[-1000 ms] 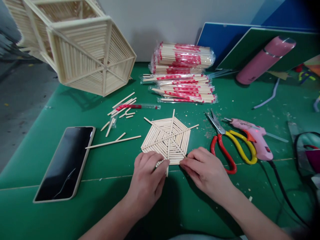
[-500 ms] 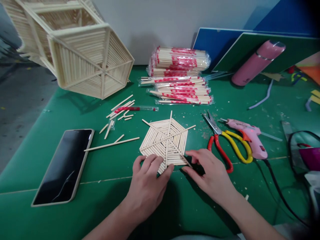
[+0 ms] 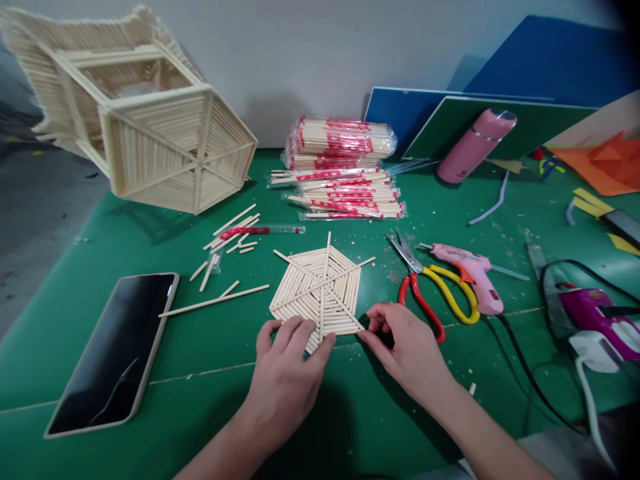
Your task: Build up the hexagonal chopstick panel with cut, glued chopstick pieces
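Observation:
A flat hexagonal panel of wooden chopsticks (image 3: 300, 280) lies on the green table, with several sticks crossing at its middle as spokes. Three spoke ends stick out beyond its far edges. My left hand (image 3: 290, 353) grips the near-left edge, fingertips on top and thumb along the front edge. At the near-right corner, the thumb and bent fingers of my right hand (image 3: 400, 337) close around the end of one spoke chopstick (image 3: 350, 314). Loose chopstick pieces (image 3: 233, 230) and a longer chopstick (image 3: 215, 301) are left of the panel.
Scissors (image 3: 413, 263) and a pink glue gun (image 3: 473, 270) with a cord lie right. A phone (image 3: 115, 353) lies left. Behind stand wrapped chopstick bundles (image 3: 345, 143), a pink bottle (image 3: 475, 147) and a large chopstick structure (image 3: 175, 150).
The spoke at the near-right corner looked lifted in my right hand and now lies down along the panel. The view has shifted; my left hand stays on the panel.

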`<state>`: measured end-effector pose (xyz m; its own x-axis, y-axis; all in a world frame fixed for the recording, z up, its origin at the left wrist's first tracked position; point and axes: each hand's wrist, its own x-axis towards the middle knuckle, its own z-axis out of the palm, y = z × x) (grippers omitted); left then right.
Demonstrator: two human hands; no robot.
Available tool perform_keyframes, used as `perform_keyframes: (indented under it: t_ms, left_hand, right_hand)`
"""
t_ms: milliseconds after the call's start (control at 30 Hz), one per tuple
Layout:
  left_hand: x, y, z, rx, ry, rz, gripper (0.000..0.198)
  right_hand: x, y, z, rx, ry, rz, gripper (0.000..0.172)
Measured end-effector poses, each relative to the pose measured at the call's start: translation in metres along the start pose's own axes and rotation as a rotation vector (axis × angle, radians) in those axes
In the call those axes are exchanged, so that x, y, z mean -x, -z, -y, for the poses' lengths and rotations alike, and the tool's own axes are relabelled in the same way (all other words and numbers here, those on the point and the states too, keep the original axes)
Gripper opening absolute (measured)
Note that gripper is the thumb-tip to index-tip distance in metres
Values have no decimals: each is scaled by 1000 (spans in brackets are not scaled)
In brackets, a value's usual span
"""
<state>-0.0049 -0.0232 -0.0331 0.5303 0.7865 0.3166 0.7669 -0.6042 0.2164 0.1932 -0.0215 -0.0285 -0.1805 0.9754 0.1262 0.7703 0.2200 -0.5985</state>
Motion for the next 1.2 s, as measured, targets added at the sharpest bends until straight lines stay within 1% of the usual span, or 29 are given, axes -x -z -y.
perform_keyframes:
  t_ms: [200, 367, 667, 733, 800, 833, 933, 1000, 1100, 1200]
  left_hand:
    - [0, 3, -1, -26, -4, 24, 29]
    - [1, 3, -2, 6, 16, 52, 27]
    - [-1, 5, -5, 30, 54, 44, 21]
    - [0, 5, -6, 26, 56, 33, 20]
    - [1, 4, -6, 35, 66, 2, 20]
    - [2, 4, -6, 46, 72, -18, 20]
    - [2, 3, -5, 87, 71, -104, 22]
    - [1, 3, -5, 105, 62, -169, 22]
    - [-1, 5, -4, 123, 62, -245, 21]
    - [-3, 7, -3, 132, 73, -257, 20]
  right_hand:
    - [1, -1, 1, 27, -35, 27, 17]
    - [0, -2, 3, 30, -44, 42, 21]
    - [1, -3, 3, 24, -44, 26, 21]
    - [2, -2, 4, -18, -66, -13, 24]
    - [4, -1, 4, -101, -112, -91, 25]
    - [4, -2, 4, -157, -138, -137, 24]
    - [3, -4, 2, -321, -166, -271, 10]
    - [1, -6, 1, -366, -148, -338, 9]
    - [-1, -8, -2, -358, -130, -366, 10]
    - [0, -8, -4, -350, -124, -357, 13]
